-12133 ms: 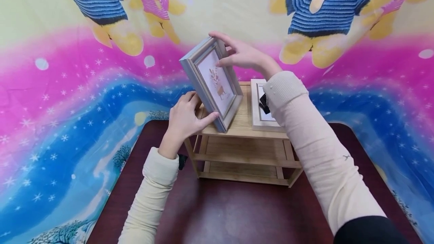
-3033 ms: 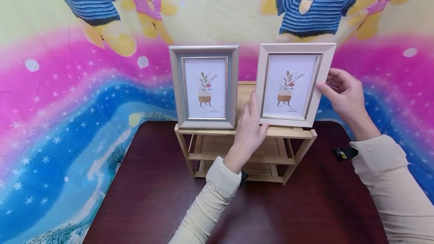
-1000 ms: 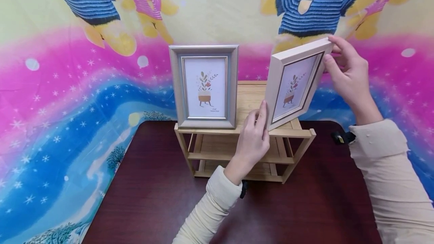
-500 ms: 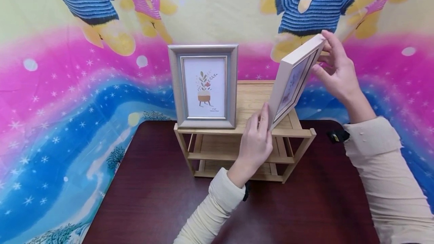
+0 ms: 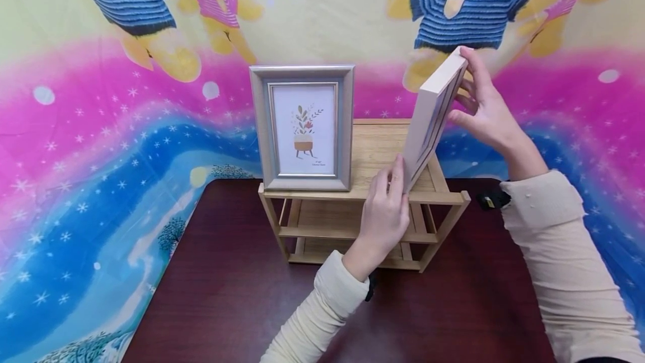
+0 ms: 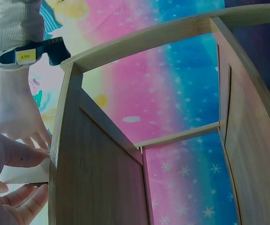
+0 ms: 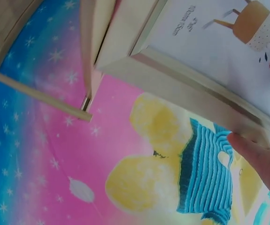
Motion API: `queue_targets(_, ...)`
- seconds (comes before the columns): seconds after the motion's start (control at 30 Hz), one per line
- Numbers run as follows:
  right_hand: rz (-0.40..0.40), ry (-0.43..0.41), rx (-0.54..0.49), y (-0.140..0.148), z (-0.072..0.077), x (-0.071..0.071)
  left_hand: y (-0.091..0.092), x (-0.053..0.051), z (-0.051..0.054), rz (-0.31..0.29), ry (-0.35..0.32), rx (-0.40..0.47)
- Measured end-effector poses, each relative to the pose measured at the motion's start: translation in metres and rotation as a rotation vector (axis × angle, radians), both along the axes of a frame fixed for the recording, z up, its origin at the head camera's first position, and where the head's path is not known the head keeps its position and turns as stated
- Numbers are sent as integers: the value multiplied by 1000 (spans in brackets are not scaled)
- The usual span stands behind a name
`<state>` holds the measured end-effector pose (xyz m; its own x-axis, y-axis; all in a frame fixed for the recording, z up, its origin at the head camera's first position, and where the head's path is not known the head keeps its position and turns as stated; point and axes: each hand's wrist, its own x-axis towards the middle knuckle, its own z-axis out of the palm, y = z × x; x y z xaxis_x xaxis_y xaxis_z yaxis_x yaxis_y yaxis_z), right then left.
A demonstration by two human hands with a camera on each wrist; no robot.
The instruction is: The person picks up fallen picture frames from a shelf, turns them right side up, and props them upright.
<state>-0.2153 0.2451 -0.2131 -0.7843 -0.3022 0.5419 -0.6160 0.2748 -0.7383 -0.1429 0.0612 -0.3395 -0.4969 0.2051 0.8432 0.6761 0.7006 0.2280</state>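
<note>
A white picture frame (image 5: 420,119) stands on the right part of the wooden rack's (image 5: 375,144) top, turned so its left edge faces me. My left hand (image 5: 384,212) pinches its lower near corner; the left wrist view shows thumb and fingers on either side of the frame's edge. With thumb and fingers my right hand (image 5: 486,105) grips the upper far side. In the right wrist view the frame's plant picture (image 7: 238,37) shows at close range. To the left, a grey-silver picture frame (image 5: 262,128) stands upright, facing me, untouched by either hand.
The rack has lower shelves (image 5: 332,217) and stands on a dark red-brown table (image 5: 227,296). Behind hangs a cloth (image 5: 322,10) printed with bears and snowflakes. Each wrist wears a black strap device (image 5: 491,199).
The white frame, earlier facing me, has swung round until mostly its side shows. My right hand has moved left with its far edge. Longer ago it lay flat while the grey frame was handled.
</note>
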Motion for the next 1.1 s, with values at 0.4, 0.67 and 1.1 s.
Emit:
queue_targets(0.4,32,114,-19,-6,-1,3,7,1,-2,21,18,5)
queue_targets(0.67,29,140,10,-11,2,9,13,2,-2,24,12,25)
queue_targets(1.1,-68,281,194,-15,4,13,11,-1,0,-91,-5,93)
